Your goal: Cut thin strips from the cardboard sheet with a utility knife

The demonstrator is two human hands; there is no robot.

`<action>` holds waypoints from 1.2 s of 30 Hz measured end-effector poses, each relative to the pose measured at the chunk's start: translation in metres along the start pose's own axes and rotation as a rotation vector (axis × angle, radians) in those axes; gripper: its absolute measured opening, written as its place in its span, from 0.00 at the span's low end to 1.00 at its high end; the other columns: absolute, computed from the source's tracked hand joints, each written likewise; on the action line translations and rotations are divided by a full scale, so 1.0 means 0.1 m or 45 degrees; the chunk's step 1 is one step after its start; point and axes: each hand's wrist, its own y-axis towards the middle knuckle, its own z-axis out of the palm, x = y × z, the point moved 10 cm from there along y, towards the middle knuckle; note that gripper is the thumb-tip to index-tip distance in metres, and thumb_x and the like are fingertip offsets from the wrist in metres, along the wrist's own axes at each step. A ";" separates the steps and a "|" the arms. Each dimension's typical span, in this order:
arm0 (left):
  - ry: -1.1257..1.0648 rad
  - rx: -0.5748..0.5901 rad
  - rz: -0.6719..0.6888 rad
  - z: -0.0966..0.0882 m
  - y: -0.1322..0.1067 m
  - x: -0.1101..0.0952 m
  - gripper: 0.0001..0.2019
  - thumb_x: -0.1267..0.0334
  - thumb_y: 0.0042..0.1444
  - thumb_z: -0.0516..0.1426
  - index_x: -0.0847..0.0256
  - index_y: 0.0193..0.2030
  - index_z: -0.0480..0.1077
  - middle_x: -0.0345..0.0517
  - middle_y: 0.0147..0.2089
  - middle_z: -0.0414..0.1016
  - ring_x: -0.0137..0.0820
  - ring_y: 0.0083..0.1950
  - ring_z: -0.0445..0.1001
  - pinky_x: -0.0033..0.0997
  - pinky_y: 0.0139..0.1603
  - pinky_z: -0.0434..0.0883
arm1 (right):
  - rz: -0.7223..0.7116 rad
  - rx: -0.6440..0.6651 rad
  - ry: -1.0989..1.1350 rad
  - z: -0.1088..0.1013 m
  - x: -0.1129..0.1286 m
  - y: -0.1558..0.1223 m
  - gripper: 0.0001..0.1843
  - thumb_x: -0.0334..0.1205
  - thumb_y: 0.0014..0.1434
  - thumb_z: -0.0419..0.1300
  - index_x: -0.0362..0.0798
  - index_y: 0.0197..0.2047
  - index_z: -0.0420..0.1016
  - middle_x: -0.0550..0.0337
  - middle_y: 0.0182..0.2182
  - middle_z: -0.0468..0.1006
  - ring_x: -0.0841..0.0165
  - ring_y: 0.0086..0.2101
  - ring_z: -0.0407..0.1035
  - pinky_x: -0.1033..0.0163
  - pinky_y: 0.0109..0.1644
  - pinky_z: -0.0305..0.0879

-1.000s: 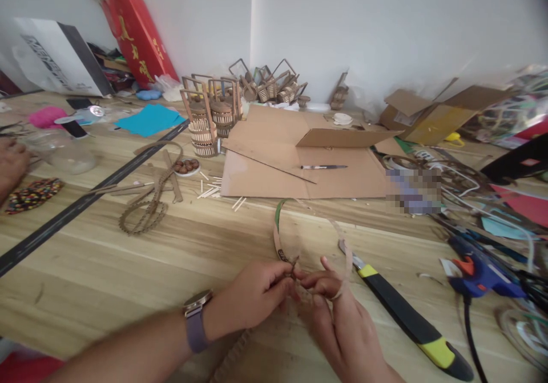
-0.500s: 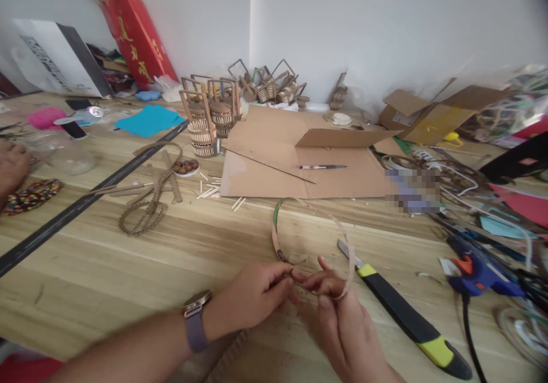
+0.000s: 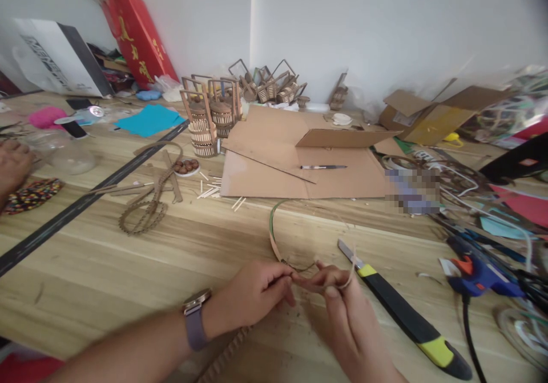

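My left hand (image 3: 254,294), with a watch on its wrist, pinches one end of a thin cardboard strip (image 3: 272,233) bent into a loop above the wooden table (image 3: 128,269). My right hand (image 3: 349,314) is closed on the loop's other end, fingertips meeting those of the left hand. The strip curves up and away from both hands; its far side is blurred. A black and yellow utility knife (image 3: 405,314) lies just to the right of my right hand, blade out.
A flattened cardboard sheet (image 3: 299,154) with a pen (image 3: 323,167) lies behind the loop. Small cardboard baskets (image 3: 214,115) stand at the back. A blue glue gun (image 3: 482,271) and cables are at right. Another person's hand (image 3: 12,163) rests at far left near a long black ruler (image 3: 85,200).
The loop of strip has tilted and flattened, its right side dropping toward my right hand. Both hands stay pinched together in almost the same place.
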 end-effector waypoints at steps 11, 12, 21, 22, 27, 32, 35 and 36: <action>-0.283 0.002 -0.054 0.06 0.03 0.13 0.16 0.54 0.67 0.49 0.62 0.52 0.69 0.44 0.32 0.77 0.27 0.29 0.71 0.24 0.31 0.68 | 0.160 -0.187 0.265 -0.42 -0.04 0.27 0.10 0.47 0.61 0.58 0.52 0.32 0.69 0.56 0.36 0.80 0.65 0.34 0.72 0.60 0.40 0.69; -0.316 -0.006 -0.059 0.06 0.03 0.14 0.17 0.53 0.67 0.50 0.63 0.52 0.68 0.44 0.31 0.77 0.27 0.28 0.71 0.24 0.31 0.68 | 0.215 -0.228 0.341 -0.47 -0.09 0.27 0.10 0.47 0.60 0.59 0.51 0.31 0.68 0.56 0.37 0.80 0.67 0.31 0.70 0.61 0.37 0.69; -0.319 0.019 0.020 0.07 -0.05 -0.04 0.30 0.42 0.65 0.48 0.61 0.65 0.56 0.43 0.34 0.75 0.25 0.24 0.65 0.24 0.27 0.64 | 0.277 0.466 0.214 0.18 0.05 0.20 0.09 0.48 0.59 0.59 0.51 0.35 0.70 0.65 0.22 0.70 0.69 0.22 0.66 0.65 0.25 0.63; -0.268 0.016 0.035 0.06 -0.07 -0.09 0.29 0.43 0.66 0.48 0.61 0.66 0.56 0.44 0.34 0.75 0.26 0.26 0.67 0.26 0.30 0.66 | 0.234 0.545 0.165 0.26 0.12 0.17 0.09 0.48 0.59 0.59 0.51 0.35 0.72 0.65 0.22 0.69 0.68 0.23 0.66 0.64 0.26 0.63; -0.159 0.031 0.014 0.04 -0.11 -0.22 0.26 0.49 0.67 0.49 0.59 0.66 0.56 0.42 0.34 0.75 0.29 0.31 0.70 0.28 0.37 0.68 | 0.259 0.664 0.235 0.35 0.17 0.14 0.19 0.54 0.63 0.54 0.51 0.27 0.71 0.67 0.18 0.65 0.72 0.20 0.59 0.67 0.24 0.58; -0.332 0.308 -0.251 0.27 -0.18 -0.15 0.19 0.53 0.66 0.50 0.63 0.56 0.66 0.40 0.30 0.72 0.22 0.22 0.61 0.20 0.22 0.57 | 0.416 0.107 0.430 -0.30 -0.18 0.47 0.22 0.57 0.58 0.61 0.49 0.25 0.67 0.69 0.16 0.61 0.75 0.18 0.54 0.68 0.22 0.54; -0.247 0.387 -0.396 0.25 -0.32 -0.14 0.18 0.52 0.66 0.49 0.62 0.54 0.68 0.37 0.27 0.69 0.22 0.21 0.59 0.19 0.21 0.56 | 0.343 -0.297 0.510 -0.87 -0.28 0.63 0.22 0.56 0.52 0.67 0.49 0.22 0.65 0.68 0.16 0.61 0.75 0.19 0.56 0.67 0.24 0.60; -0.213 0.402 -0.419 0.22 -0.36 -0.15 0.19 0.50 0.66 0.49 0.61 0.53 0.68 0.36 0.27 0.68 0.22 0.22 0.59 0.18 0.21 0.56 | 0.321 -0.375 0.517 -1.01 -0.29 0.66 0.22 0.57 0.49 0.68 0.49 0.23 0.66 0.68 0.17 0.62 0.74 0.19 0.57 0.67 0.24 0.61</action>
